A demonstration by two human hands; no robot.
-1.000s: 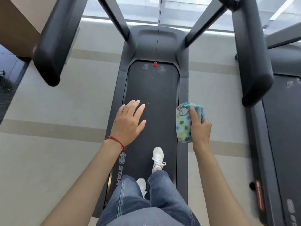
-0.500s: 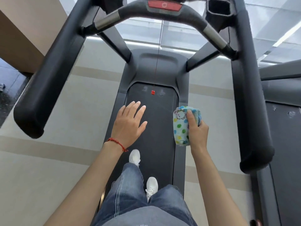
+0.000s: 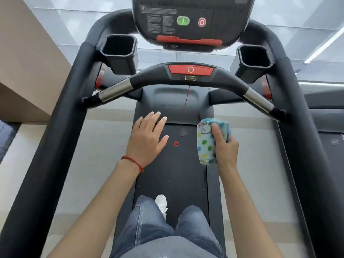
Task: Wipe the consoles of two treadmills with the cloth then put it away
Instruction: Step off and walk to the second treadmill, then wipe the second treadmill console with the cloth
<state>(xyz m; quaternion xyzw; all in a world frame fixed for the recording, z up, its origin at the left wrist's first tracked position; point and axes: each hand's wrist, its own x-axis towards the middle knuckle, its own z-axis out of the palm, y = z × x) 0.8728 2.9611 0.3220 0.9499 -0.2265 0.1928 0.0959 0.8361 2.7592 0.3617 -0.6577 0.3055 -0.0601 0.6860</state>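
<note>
I stand on a treadmill belt. Its dark console, with a green and a red button, fills the top centre. My right hand grips a folded pale blue cloth with coloured dots, held over the belt's right edge, well below the console. Over the belt's left side hovers my left hand, flat, fingers spread, holding nothing, a red string on its wrist. The second treadmill shows only as a belt edge at the far right.
A curved front handlebar with a red stop pad crosses between my hands and the console. Two cup holders flank the console. Long black side rails run down both sides. A red safety clip dangles on a cord. A beige wall stands left.
The view has tilted up and moved forward: the handlebar, cup holders and console came into sight. Both hands keep their pose, the cloth still in my right hand.
</note>
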